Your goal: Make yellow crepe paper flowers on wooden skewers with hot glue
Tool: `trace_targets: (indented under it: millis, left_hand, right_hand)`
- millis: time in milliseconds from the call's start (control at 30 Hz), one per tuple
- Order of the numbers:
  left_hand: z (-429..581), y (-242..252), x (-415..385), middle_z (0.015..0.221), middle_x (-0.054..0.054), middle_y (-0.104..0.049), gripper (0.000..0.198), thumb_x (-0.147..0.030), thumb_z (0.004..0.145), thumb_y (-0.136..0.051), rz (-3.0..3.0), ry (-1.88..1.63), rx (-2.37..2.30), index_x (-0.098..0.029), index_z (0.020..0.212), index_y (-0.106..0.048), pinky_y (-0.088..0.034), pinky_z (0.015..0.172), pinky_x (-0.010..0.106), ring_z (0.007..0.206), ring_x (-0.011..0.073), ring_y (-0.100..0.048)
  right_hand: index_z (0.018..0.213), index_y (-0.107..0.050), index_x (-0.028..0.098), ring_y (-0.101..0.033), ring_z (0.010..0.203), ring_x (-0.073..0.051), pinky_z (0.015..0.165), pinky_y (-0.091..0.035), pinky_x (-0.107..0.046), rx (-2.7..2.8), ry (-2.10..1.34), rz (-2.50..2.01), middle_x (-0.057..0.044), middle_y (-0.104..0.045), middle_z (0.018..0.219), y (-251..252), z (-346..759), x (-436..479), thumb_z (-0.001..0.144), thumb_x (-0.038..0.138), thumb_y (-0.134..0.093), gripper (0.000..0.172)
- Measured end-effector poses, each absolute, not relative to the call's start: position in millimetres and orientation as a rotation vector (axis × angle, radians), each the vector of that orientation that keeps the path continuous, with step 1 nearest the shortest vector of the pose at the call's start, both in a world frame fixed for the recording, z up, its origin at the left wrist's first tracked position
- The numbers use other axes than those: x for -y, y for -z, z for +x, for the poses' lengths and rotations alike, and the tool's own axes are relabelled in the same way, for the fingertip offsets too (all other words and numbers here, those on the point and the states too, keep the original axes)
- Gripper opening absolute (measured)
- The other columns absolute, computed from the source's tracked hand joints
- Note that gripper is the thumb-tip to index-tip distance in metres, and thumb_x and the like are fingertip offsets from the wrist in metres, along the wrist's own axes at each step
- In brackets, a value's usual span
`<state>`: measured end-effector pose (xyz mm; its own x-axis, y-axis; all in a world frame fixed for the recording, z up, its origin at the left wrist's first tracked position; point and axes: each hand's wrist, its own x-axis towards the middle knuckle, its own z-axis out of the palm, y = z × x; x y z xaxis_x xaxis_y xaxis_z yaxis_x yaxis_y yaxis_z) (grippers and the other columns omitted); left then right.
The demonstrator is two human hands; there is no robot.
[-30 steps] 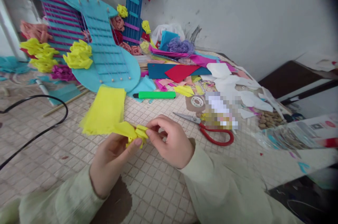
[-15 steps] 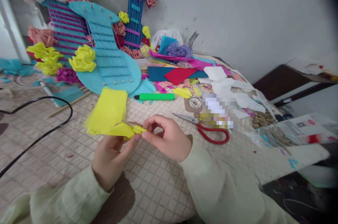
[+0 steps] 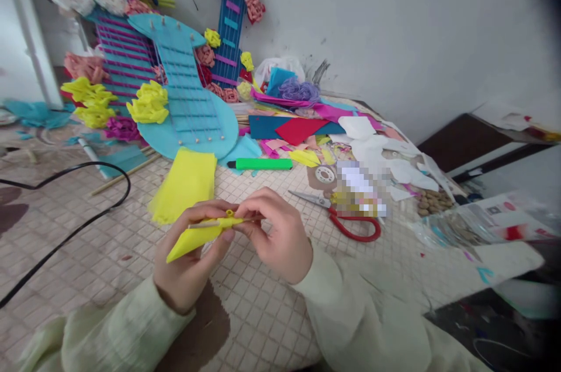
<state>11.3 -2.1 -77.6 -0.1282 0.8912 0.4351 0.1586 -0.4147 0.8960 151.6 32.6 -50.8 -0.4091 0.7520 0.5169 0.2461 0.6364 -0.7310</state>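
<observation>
Between my two hands is a piece of yellow crepe paper (image 3: 193, 241), partly rolled or twisted, with a small knot-like fold at its middle. My left hand (image 3: 186, 267) is closed around its wider, flat end, the thumb pressed near the fold. My right hand (image 3: 278, 237) pinches the narrow end with thumb and fingertips; what lies under those fingertips is partly hidden. A thin pale edge or stick runs along the paper's top, too small to name. Just behind my left hand lies a stack of yellow paper sheets (image 3: 188, 182) on the tiled-pattern tabletop (image 3: 267, 319).
Red-handled scissors (image 3: 355, 226) lie right of my hands. Behind them are a green marker (image 3: 263, 164), a white spool (image 3: 325, 174) and paper scraps. Blue guitar-shaped cutouts (image 3: 186, 103) with paper flowers lean at the back left. A black cable (image 3: 87, 208) curves across the left side.
My left hand has turned the yellow paper, so its flat end now points down and left, nearer me. My right hand has shifted slightly left. The view has moved a little.
</observation>
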Motion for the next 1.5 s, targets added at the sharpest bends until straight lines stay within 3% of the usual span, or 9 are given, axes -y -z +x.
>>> trace_targets:
  millis: [233,467,700,900,1033,1500]
  left_hand:
    - [7.7,72.5,4.8,0.098,0.002,-0.057,0.024,-0.005,0.073,-0.054,1.736,-1.536,-1.137,-0.024,0.088,-0.050,-0.046,0.084,0.033,0.096,0.0176,-0.055]
    - [2.3,74.4,5.9,0.102,0.000,-0.054,0.029,-0.005,0.073,-0.053,1.985,-1.450,-1.161,-0.027,0.092,-0.051,-0.045,0.086,0.037,0.101,0.0189,-0.053]
    - [4.1,68.9,7.6,0.101,-0.001,-0.052,0.021,-0.008,0.074,-0.054,2.030,-1.430,-1.261,-0.025,0.086,-0.052,-0.042,0.089,0.030,0.100,0.0151,-0.051]
    - [6.5,70.1,7.8,0.097,0.001,-0.055,0.018,-0.009,0.075,-0.053,1.889,-1.494,-1.303,-0.023,0.086,-0.054,-0.043,0.084,0.030,0.093,0.0152,-0.053]
    - [6.0,74.5,4.7,0.093,0.002,-0.056,0.014,-0.011,0.075,-0.054,1.766,-1.444,-1.313,-0.021,0.085,-0.055,-0.044,0.082,0.029,0.091,0.0151,-0.054]
    - [9.2,83.2,-1.7,0.090,-0.002,-0.061,0.009,-0.021,0.074,-0.058,1.482,-1.384,-1.389,-0.025,0.083,-0.059,-0.044,0.084,0.023,0.091,0.0127,-0.055]
  right_hand:
    - [0.084,-0.055,0.019,-0.053,0.080,-0.013,0.068,-0.048,-0.026,2.004,-0.479,-0.667,-0.003,-0.056,0.080,54.0,156.6,-27.5,0.084,0.014,-0.047,0.010]
    - [0.084,-0.057,0.018,-0.054,0.080,-0.013,0.069,-0.048,-0.026,1.993,-0.458,-0.645,-0.003,-0.058,0.081,55.9,159.9,-26.0,0.081,0.008,-0.050,0.013]
    - [0.086,-0.058,0.020,-0.054,0.075,-0.013,0.065,-0.049,-0.026,1.970,-0.378,-0.652,-0.002,-0.059,0.080,60.2,160.4,-23.2,0.079,0.005,-0.050,0.018]
    - [0.091,-0.060,0.016,-0.054,0.078,-0.012,0.068,-0.050,-0.025,1.990,-0.444,-0.626,-0.005,-0.058,0.083,59.9,162.0,-25.9,0.081,0.011,-0.052,0.013]
    - [0.098,-0.059,0.015,-0.054,0.082,-0.013,0.070,-0.050,-0.026,2.031,-0.506,-0.604,-0.007,-0.058,0.089,60.8,163.6,-30.5,0.083,0.010,-0.047,0.020]
    - [0.093,-0.059,0.016,-0.054,0.084,-0.015,0.074,-0.049,-0.030,2.034,-0.596,-0.732,-0.007,-0.058,0.088,70.8,159.4,-33.1,0.083,0.013,-0.044,0.019]
